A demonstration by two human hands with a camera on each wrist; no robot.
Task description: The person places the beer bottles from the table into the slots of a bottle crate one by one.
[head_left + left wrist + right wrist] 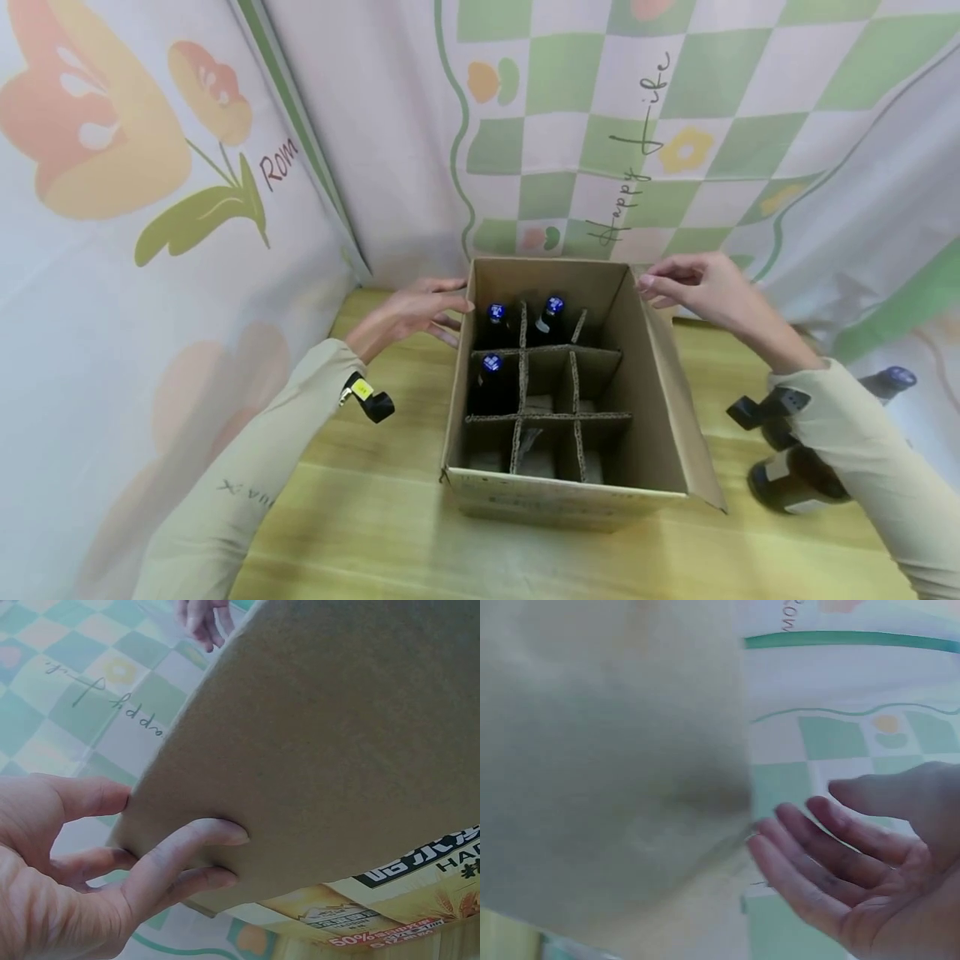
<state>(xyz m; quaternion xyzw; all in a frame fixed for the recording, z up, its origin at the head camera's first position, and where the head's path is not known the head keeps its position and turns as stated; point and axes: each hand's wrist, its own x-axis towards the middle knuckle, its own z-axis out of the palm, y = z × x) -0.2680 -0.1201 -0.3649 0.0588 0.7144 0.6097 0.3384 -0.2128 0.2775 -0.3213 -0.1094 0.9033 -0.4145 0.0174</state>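
A cardboard box (pixel 547 500) stands on the table with its top open and a cardboard divider (pixel 551 417) forming cells inside. Three dark bottles with blue caps sit in it: one at the far left (pixel 496 315), another far middle (pixel 553 307) and one nearer on the left (pixel 492 364). My left hand (pixel 420 312) touches the box's left side near the far corner; in the left wrist view its spread fingers (pixel 187 847) rest against the brown cardboard. The right hand (pixel 701 287) hovers at the far right corner beside the right flap (pixel 686 408), fingers loosely bent and holding nothing.
Brown glass bottle (pixel 802 483) stands on the table at the right, partly hidden by my right forearm; a blue cap (pixel 900 377) shows beyond the sleeve. Printed curtains (pixel 397 125) hang close behind and left of the wooden table (pixel 360 517).
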